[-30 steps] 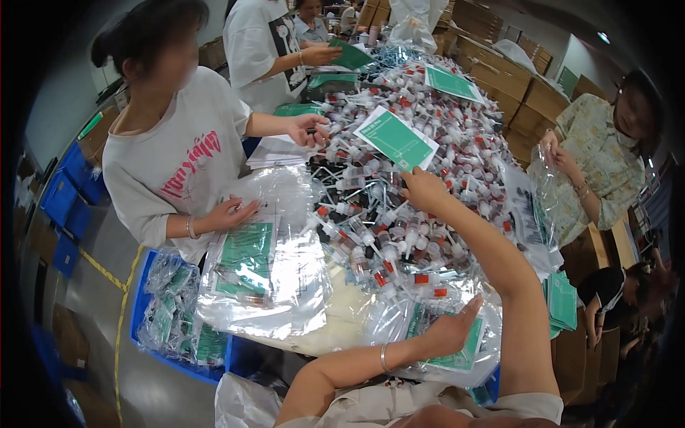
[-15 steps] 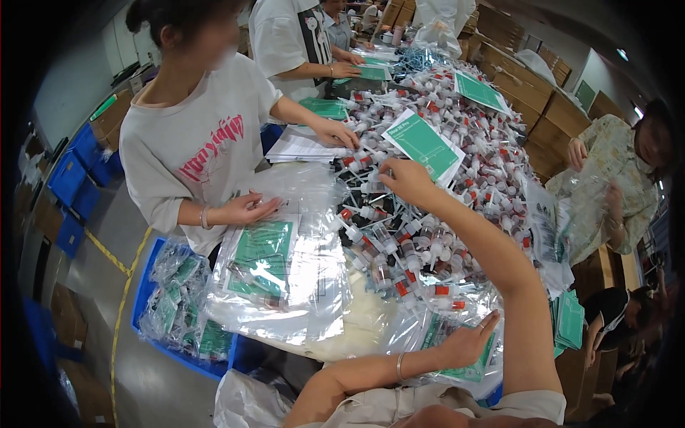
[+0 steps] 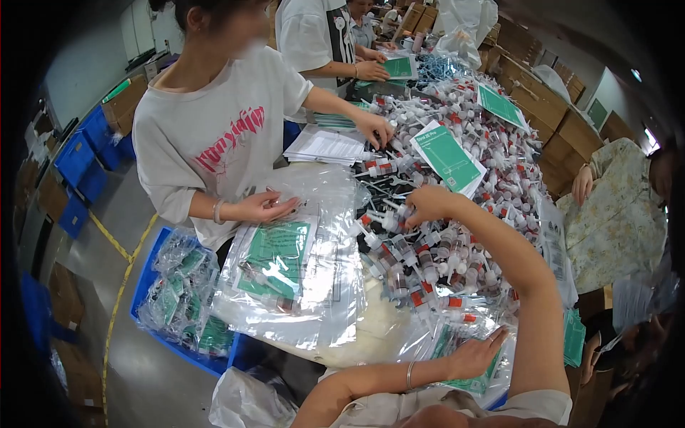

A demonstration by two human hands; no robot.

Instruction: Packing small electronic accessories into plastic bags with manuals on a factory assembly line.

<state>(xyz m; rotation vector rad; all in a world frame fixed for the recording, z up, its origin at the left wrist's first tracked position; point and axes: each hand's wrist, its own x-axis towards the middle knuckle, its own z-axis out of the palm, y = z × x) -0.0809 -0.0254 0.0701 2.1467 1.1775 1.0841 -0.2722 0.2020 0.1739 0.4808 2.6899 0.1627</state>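
My right hand [image 3: 432, 205] reaches into a heap of small clear bottles [image 3: 446, 260] with white nozzle tips and red bands. Its thumb and forefinger are apart and bent down beside a bottle [image 3: 392, 219]; I see nothing held between them. Some metal wrenches [image 3: 389, 184] lie on a dark patch just beyond. Near the front edge, my left hand [image 3: 474, 357] rests on a clear plastic bag [image 3: 421, 341] with a green booklet [image 3: 444, 341] inside. Its fingers are stretched out toward the heap.
Across the left side, a co-worker's hand [image 3: 374, 130] reaches into the heap, their other hand [image 3: 267, 207] above a stack of clear bags [image 3: 332, 285]. A blue bin [image 3: 146, 285] of filled bags stands on the floor. A green booklet [image 3: 451, 158] lies on the heap.
My right hand has come slightly nearer over the heap, its thumb and forefinger spreading. My left hand stays on the bag. The whole view has shifted, so things sit farther right.
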